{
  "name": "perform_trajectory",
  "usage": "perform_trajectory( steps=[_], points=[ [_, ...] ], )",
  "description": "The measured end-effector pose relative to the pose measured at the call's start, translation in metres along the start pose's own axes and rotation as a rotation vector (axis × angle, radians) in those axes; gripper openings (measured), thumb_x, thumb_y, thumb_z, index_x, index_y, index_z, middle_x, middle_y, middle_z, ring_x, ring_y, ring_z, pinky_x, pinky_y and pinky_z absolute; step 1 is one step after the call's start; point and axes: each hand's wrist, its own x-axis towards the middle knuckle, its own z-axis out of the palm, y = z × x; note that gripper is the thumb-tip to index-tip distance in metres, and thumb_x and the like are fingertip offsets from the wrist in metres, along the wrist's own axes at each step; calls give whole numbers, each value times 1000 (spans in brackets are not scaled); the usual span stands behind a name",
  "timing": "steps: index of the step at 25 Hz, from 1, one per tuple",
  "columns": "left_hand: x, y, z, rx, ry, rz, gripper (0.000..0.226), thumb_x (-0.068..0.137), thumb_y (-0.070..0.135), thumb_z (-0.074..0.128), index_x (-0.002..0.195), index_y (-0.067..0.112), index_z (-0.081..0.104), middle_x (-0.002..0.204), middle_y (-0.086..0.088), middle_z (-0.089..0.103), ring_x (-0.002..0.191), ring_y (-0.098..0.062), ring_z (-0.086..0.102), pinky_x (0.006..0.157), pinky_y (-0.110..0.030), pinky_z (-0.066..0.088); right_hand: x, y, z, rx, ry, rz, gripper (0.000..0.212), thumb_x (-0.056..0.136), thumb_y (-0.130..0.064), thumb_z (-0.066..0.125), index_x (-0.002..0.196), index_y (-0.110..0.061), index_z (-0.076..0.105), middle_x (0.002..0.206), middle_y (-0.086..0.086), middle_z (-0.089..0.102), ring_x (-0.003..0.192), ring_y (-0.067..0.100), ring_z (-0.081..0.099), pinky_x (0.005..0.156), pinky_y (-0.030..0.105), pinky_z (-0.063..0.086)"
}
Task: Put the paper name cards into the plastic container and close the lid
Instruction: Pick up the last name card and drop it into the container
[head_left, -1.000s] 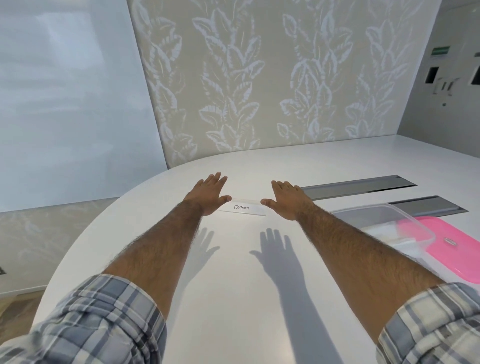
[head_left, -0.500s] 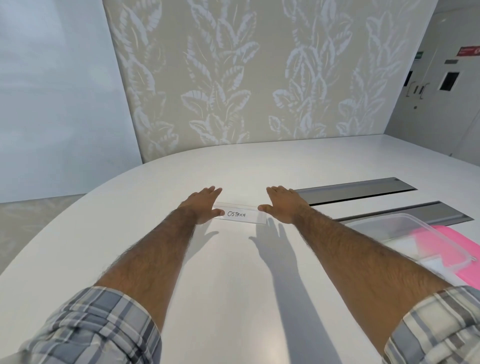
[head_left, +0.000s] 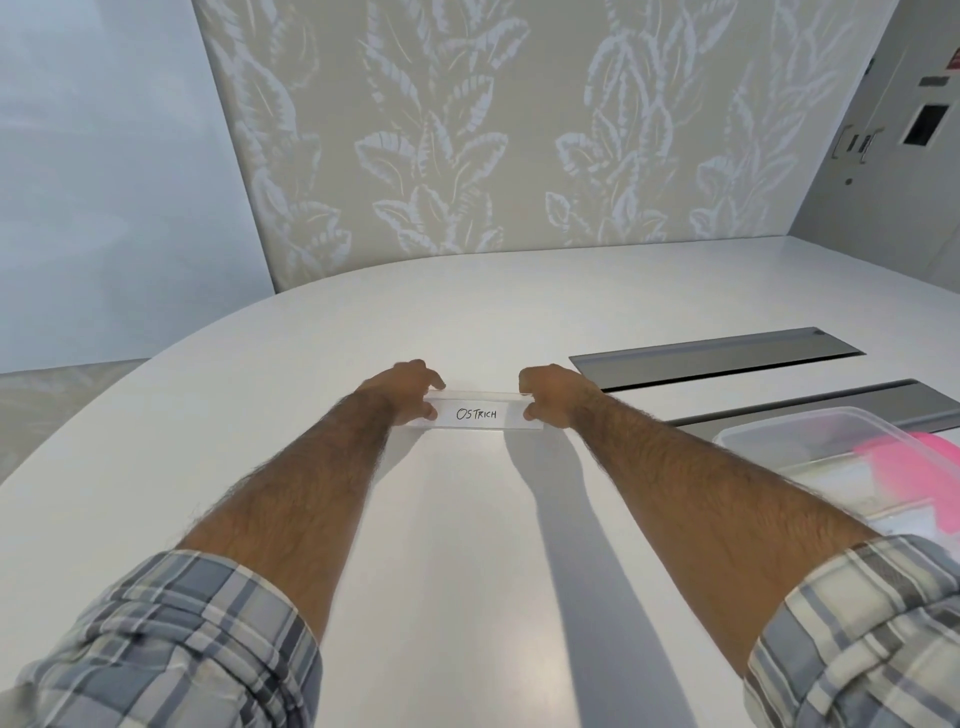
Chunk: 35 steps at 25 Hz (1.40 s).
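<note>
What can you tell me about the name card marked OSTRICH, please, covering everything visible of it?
The name card is a long, narrow strip of white paper with OSTRICH handwritten in black capitals on the face towards the camera. It looks folded like a tent, though its back is hidden. It lies crosswise on the white table. The left hand pinches its left end and the right hand its right end, fingers curled over the top edge and thumbs on the front.

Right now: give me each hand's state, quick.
Left hand: pinching the left end of the name card.
Right hand: pinching its right end.
</note>
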Motion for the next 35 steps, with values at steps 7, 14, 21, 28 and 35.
perform_trajectory(
  steps=[7, 14, 21, 28, 35],
  points=[
    [-10, 2, 8, -22, -30, -33, 54, 80, 25, 75, 130, 30, 57, 135, 7, 56, 124, -17, 51, 101, -41, 45, 0, -6, 12, 32, -49, -4, 47, 82, -18, 72, 126, -15, 57, 128, 5, 59, 111, 27, 59, 90, 37, 50],
    [-38, 17, -5, 2, 20, -36, 51, 78, 26, 78, 126, 32, 62, 129, 9, 61, 118, -18, 56, 90, -33, 46, -24, -5, 5, 9, 5, -13, 45, 81, -19, 72, 124, -17, 60, 125, 4, 62, 109, 25, 60, 81, 31, 45],
    [-87, 60, -44, 19, 59, -53, 48, 76, 26, 78, 122, 34, 65, 121, 8, 64, 111, -20, 59, 82, -33, 44, -71, 2, -35, -14, 61, -39, 48, 79, -24, 73, 126, -19, 61, 126, 1, 63, 115, 23, 58, 86, 31, 45],
    [-142, 115, -85, 31, 141, -49, 48, 76, 28, 78, 121, 36, 66, 118, 8, 66, 107, -19, 60, 81, -32, 46, -132, 16, -95, -42, 126, -82, 48, 78, -24, 75, 125, -20, 62, 124, 1, 64, 113, 23, 59, 91, 35, 49],
    [-180, 201, -97, 46, 212, -68, 46, 74, 31, 80, 118, 37, 68, 116, 9, 68, 105, -17, 61, 78, -31, 46, -201, 68, -138, -48, 167, -111, 48, 80, -19, 76, 126, -18, 62, 121, 3, 65, 83, 17, 60, 78, 30, 49]
  ],
)
